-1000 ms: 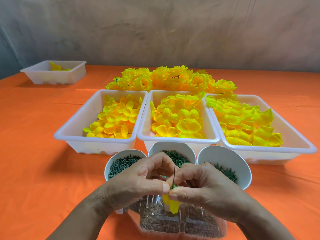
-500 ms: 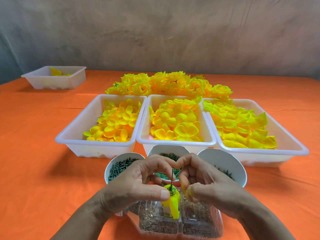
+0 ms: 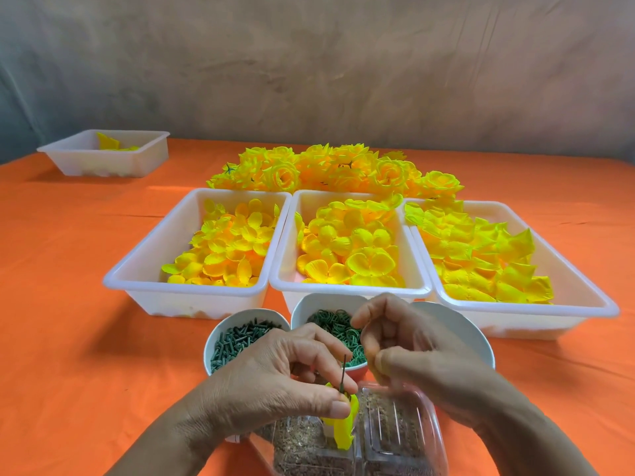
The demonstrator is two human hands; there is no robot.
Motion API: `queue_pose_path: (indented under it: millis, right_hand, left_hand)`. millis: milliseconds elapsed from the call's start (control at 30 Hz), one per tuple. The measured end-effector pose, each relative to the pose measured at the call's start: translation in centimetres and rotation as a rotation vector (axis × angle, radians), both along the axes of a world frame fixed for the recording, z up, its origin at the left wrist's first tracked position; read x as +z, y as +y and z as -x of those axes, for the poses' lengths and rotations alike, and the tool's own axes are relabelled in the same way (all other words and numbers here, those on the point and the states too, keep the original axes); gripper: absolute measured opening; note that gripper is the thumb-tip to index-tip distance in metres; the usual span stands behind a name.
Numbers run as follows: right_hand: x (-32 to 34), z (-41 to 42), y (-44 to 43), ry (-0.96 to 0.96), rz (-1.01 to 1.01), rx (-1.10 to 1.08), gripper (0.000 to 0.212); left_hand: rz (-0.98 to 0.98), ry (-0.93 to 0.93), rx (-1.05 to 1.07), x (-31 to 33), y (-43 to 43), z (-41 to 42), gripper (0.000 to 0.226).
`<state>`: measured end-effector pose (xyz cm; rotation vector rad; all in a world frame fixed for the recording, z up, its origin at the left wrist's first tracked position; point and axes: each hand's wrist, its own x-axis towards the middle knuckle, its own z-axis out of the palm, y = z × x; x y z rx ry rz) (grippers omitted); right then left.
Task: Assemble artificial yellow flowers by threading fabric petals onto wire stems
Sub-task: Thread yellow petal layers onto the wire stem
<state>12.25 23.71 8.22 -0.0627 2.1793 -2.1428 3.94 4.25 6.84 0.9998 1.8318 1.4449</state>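
1. The left hand (image 3: 271, 383) is pinching a thin, dark wire stem (image 3: 343, 371) between thumb and forefinger at the near edge of the desk. The stem is standing almost upright, with its tip projecting above the fingers.
2. A folded yellow fabric petal (image 3: 342, 432), smooth and slightly glossy, is hanging on the stem just below the thumb.
3. The right hand (image 3: 426, 362) is hovering just right of the stem, apart from it, with its fingers curled. Blur is making it impossible to tell whether it is holding anything.
4. A clear, ribbed plastic container (image 3: 398, 438) is sitting at the near edge beneath both hands and is holding fine brown granular matter.
5. Three round white bowls are standing just behind the container.
   - The left bowl (image 3: 221, 329) is holding dark green peg-shaped pieces.
   - The middle bowl (image 3: 305, 307) is holding thin green rings.
   - The right bowl (image 3: 464, 331) is lying largely behind the right hand, so its contents cannot be seen.
6. Three rectangular white plastic trays are sitting side by side across the middle of the desk.
   - The left tray (image 3: 144, 269) is holding small rounded petals.
   - The middle tray (image 3: 347, 288) is holding broader rounded petals.
   - The right tray (image 3: 579, 290) is holding pointed petals.
7. A pile of finished yellow flowers (image 3: 330, 166), ruffled and layered, is lying behind the trays toward the far edge.
8. A smaller white tray (image 3: 113, 163) is sitting near the far left corner with a few yellow pieces inside.
9. An orange cloth (image 3: 62, 338), lightly creased, is covering the desk. A mottled grey-brown wall (image 3: 309, 63) is rising behind the far edge.
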Motion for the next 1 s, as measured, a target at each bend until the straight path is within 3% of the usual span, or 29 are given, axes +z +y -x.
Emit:
queue_pose_path:
  millis: [100, 267, 500, 567, 700, 833, 1000]
  right_hand:
    - [1.0, 1.9, 1.3, 0.069, -0.165, -0.186, 0.035]
    - [1.1, 7.6, 4.9, 0.056, -0.646, -0.459, 0.031]
    - [-1.0, 14.6, 6.3, -0.075, -1.165, -0.404, 0.013]
    - [-1.5, 15.8, 5.8, -0.128, -1.239, -0.399, 0.018]
    - [-2.4, 17.0, 4.9, -0.238, -1.381, -0.477, 0.047]
    - [-2.4, 17.1, 4.5, -0.237, -1.402, -0.476, 0.019]
    - [-1.1, 16.2, 4.8, -0.204, -1.372, -0.565, 0.011]
  left_hand:
    - [0.024, -0.016, -0.014, -0.1, 0.0, 0.1, 0.021]
    - [0.038, -0.040, -0.029, -0.1, -0.1, 0.3, 0.022]
    - [0.044, -0.056, -0.027, -0.1, -0.1, 0.4, 0.024]
    - [0.048, -0.058, -0.032, 0.0, -0.1, 0.4, 0.024]
    - [0.077, -0.061, -0.049, 0.1, -0.1, 0.6, 0.022]
    - [0.070, -0.049, -0.049, 0.1, -0.1, 0.7, 0.019]
    - [0.055, -0.048, -0.039, 0.0, -0.1, 0.7, 0.021]
